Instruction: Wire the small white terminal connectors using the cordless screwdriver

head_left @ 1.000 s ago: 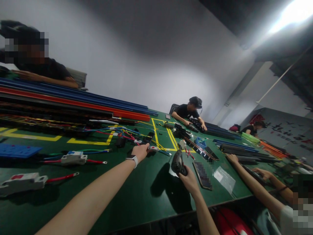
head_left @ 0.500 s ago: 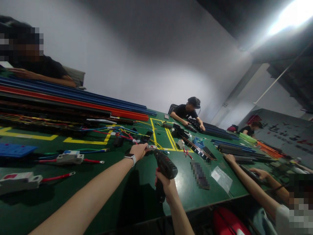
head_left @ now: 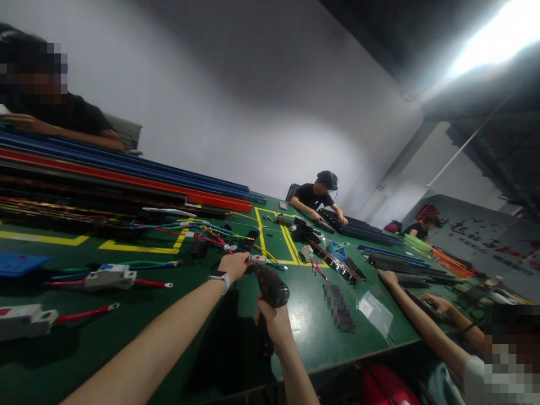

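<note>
My right hand (head_left: pixel 275 323) is wrapped round the handle of a black cordless drill (head_left: pixel 272 286), whose nose points away from me. At its front end lies a small white circuit breaker (head_left: pixel 257 259) with a red mark. My left hand (head_left: pixel 234 265), wearing a watch (head_left: pixel 220 277), has its fingers closed on this breaker; the fingertips are partly hidden. The drill's bit is too small to make out, so I cannot tell whether it touches. To the left lie a similar breaker (head_left: pixel 110 276) with red leads and another (head_left: pixel 25 322) nearer me.
Blue and red rails (head_left: pixel 219 198) run along the back left of the green table (head_left: pixel 169 349). Loose coloured wires (head_left: pixel 211 228) lie ahead. On the right are a plastic bag (head_left: pixel 375 312) and red-handled pliers (head_left: pixel 319 270). Co-workers sit around, one arm (head_left: pixel 415 312) reaching in from the right.
The drill has shifted left and its body hides more of its nose, close to the breaker. My left hand still grips the breaker. The whole view has moved slightly.
</note>
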### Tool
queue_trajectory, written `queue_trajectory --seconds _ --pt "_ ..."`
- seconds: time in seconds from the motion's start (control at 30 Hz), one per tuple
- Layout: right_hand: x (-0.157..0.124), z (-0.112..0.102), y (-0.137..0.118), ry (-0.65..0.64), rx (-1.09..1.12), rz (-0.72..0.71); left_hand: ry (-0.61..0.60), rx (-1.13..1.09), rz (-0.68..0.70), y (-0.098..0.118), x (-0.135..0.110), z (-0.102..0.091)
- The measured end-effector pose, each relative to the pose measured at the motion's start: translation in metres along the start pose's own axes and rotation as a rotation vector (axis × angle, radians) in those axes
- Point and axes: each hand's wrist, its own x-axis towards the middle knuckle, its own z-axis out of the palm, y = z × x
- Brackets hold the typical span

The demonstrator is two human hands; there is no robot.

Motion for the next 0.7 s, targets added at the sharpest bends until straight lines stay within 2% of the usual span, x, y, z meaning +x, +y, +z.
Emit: queue_trajectory --seconds 0.33,0.7 --pt "-0.0025 0.0 0.0046 -0.008 -0.015 -0.046 -0.007 -0.007 -0.029 0.0034 -0.0037 -0.0024" --pt "0.0027 0.0025 0.0 -0.029 -0.025 -0.013 0.024 -0.001 0.031 -0.0027 -0.0012 0.006"
